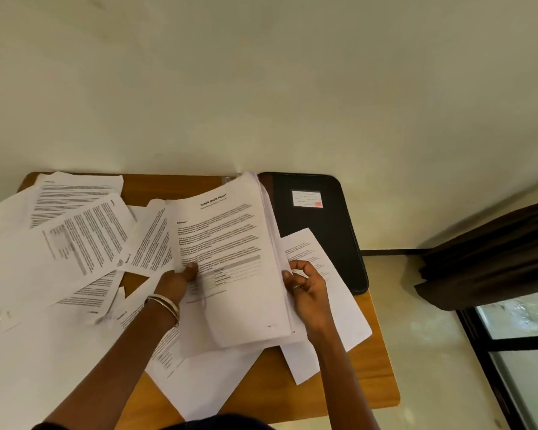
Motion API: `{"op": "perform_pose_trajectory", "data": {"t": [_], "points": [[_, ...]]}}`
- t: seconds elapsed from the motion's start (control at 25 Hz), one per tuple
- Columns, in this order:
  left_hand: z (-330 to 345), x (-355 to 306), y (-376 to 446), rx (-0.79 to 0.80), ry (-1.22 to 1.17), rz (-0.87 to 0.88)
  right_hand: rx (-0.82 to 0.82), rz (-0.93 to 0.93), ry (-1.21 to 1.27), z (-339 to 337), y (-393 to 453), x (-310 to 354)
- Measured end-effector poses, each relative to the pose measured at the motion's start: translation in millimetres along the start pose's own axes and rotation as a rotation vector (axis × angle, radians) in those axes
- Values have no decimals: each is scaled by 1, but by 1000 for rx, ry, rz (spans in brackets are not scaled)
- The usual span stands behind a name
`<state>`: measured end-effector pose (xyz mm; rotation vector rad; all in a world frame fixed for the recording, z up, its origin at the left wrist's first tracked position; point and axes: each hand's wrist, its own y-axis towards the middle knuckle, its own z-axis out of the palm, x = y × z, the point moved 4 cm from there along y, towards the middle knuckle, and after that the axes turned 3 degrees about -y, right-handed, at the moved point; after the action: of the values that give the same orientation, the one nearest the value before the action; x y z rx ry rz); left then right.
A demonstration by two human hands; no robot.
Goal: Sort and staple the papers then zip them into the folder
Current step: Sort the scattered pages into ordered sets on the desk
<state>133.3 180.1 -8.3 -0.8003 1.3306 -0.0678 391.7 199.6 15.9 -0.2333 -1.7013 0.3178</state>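
Nearest, at the worktop's front edge, blank white loose sheets point(205, 380) lying overlapped, light and floppy, apt to slide on one another. Just above these, held up off the light brown wooden worktop point(376, 367), a thick stack of white printed pages topped by a sheet headed "Sample Health Report" point(230, 259), tilted with its top leaning away. Left hand point(176, 283), with metal bangles at the wrist, gripping the stack's left edge, thumb pressed on the top page and fingers hidden behind. Right hand point(306, 287), with a ring, curled round the right edge, fingers point(302, 268) pinching and fanning the page edges. Judged limp as single leaves yet fairly stiff and weighty as a block; best taken at both long edges, as here, then tapped square on the worktop before stapling, since smooth pages probably slip out of line. Further left, scattered printed white pages point(84, 231) spread at odd angles, still unsorted. Beyond on the right, a flat black zip folder with a white label point(320, 231), lying at the worktop's far right corner, partly under a loose sheet, seemingly firm enough to lift by an edge. No stapler visible.
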Motion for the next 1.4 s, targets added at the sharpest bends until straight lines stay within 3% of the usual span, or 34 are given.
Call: {"op": "perform_pose_trajectory", "data": {"t": [0.16,0.32,0.44,0.52,0.6,0.76,0.92,1.08,1.16,1.24,1.32,1.4], "points": [[2,4,-13,-50,56,70,17,-31,171,9,-11,-16],[1,-6,-20,-39,246,229,35,112,252,2,-10,-12],[3,-30,-28,6,368,470,108,78,70,-1,0,6],[7,-49,-38,6,372,647,58,-44,-88,4,7,21],[5,-64,-49,-73,262,715,-20,-176,-156,10,11,34],[-15,-68,-54,-296,237,646,-47,-298,-238,31,9,33],[-26,-33,-57,-280,330,534,-6,-343,-451,58,-1,-18],[-31,-15,-60,-293,438,488,0,-295,-416,74,-3,-30],[-36,-19,-56,-310,445,550,-31,-315,-399,76,-6,-16],[-37,-28,-55,-246,412,642,-68,-347,-347,68,-7,-4],[-34,-35,-54,-69,287,624,-89,-324,-289,53,-3,2],[-28,-33,-48,129,46,340,-71,-225,-340,39,9,-3]]}}
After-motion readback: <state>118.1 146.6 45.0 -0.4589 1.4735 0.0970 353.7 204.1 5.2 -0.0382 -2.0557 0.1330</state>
